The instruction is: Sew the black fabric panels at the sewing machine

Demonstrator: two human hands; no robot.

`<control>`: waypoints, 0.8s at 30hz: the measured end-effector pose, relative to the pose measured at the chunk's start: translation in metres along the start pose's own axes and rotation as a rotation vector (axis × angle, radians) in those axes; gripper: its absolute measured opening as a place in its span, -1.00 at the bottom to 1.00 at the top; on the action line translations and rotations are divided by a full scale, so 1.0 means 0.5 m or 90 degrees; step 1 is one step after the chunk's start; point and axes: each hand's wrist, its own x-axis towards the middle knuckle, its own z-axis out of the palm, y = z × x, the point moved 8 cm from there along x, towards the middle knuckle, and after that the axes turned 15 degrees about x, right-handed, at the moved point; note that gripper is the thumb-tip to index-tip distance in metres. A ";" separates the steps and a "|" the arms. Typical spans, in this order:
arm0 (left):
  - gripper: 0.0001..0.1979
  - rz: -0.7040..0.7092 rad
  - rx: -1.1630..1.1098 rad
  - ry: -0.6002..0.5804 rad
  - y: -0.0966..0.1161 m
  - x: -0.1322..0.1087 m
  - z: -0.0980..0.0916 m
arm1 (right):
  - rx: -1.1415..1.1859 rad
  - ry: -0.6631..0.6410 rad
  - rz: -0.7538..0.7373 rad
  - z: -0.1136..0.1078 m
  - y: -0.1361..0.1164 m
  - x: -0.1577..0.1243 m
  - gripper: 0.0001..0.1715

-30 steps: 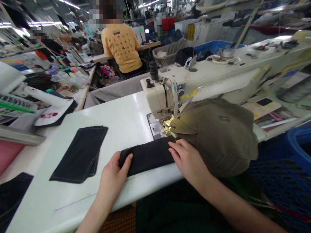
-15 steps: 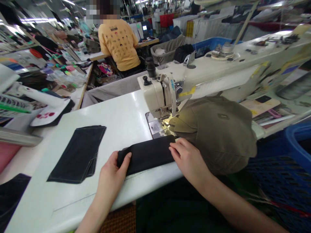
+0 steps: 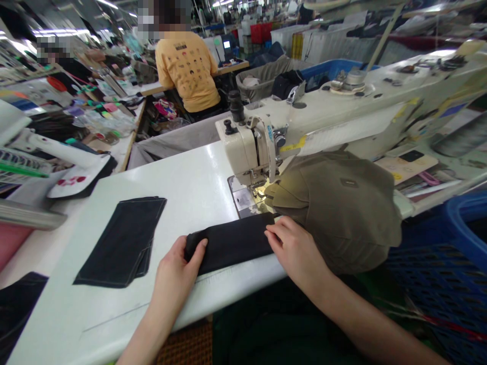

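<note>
A folded black cloth strip lies at the front edge of the white sewing table. My left hand grips its left end, thumb on top and fingers beneath. At the right end, my right hand pinches the cloth between thumb and fingers. Just behind the strip is the needle area of a sewing machine, lit by a small lamp. An olive-brown fabric piece is bunched under the machine arm, right beside my right hand. Flat black cloth pieces are stacked on the table to the left.
More black cloth lies at the lower left. A blue plastic basket stands at the right. Behind the table is a fabric-lined bin, and a person in a yellow shirt sits beyond it with their back turned.
The left end of the black strip looks slightly flatter and smoother in my left hand. Both hands have stayed almost in place.
</note>
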 end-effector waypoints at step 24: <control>-0.76 -0.044 -0.180 -0.019 -0.021 -0.004 0.027 | -0.046 0.003 -0.109 -0.001 -0.005 -0.011 -0.63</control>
